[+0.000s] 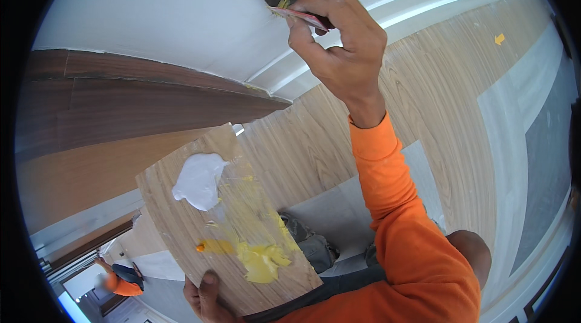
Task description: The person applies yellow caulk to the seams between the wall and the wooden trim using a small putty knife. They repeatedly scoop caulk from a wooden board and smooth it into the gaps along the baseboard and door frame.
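The head view shows a pale wood-grain plank floor (436,99) filling the right and middle of the scene, with grey protective sheets laid over parts of it. On the left stands a dark brown wooden panel (121,99), and above it, further off, a white wall surface (163,14) edged by white moulding. Near the lower middle, a rectangular wood-grain board (181,226) serves as a mixing palette, carrying a white putty blob (200,181) toward its far end and a smear of yellow putty (260,259) toward its near end, with a small orange dab at the left of the smear. The left hand (206,299) grips the near edge of this board, thumb pressed on top. The right hand (339,45), in an orange long sleeve (405,226), reaches up to the far wall, its fingers curled tight, pinching a thin flat putty knife (299,16) whose yellow-tipped blade touches the seam where white wall meets dark trim. Another person in orange (121,280) crouches at the lower left.
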The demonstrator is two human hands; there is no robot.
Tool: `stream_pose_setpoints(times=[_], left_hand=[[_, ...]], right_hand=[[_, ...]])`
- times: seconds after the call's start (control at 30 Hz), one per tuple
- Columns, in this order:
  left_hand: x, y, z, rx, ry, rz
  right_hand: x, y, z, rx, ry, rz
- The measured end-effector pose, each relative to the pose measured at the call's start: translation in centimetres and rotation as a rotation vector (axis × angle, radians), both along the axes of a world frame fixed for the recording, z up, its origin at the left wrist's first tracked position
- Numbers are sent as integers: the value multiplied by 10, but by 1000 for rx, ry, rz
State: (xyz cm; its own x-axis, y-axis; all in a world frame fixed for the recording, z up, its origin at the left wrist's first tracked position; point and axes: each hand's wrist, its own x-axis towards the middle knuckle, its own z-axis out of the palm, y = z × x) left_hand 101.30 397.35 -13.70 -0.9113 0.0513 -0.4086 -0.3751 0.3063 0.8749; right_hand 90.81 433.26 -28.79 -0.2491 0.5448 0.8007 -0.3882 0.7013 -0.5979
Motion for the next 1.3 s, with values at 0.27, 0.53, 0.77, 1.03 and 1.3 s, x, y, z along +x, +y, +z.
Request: stream_pose_setpoints(times=[0.27,0.53,0.77,1.03,1.3], left_hand=[[-2,-8,-2,47,-13,30],[0,-2,-9,44,1,41],[1,4,-5,45,5,41],[-2,8,-5,34,10,30],[-2,1,-15,-18,50,-7]], right_hand=[[-5,2,-1,-55,37,-64],[-11,7,-17,-205,128,-40],[-8,-2,-14,-378,94,135],[-14,-17,-17,-411,98,66],[-9,-4,-21,-541,99,58]])
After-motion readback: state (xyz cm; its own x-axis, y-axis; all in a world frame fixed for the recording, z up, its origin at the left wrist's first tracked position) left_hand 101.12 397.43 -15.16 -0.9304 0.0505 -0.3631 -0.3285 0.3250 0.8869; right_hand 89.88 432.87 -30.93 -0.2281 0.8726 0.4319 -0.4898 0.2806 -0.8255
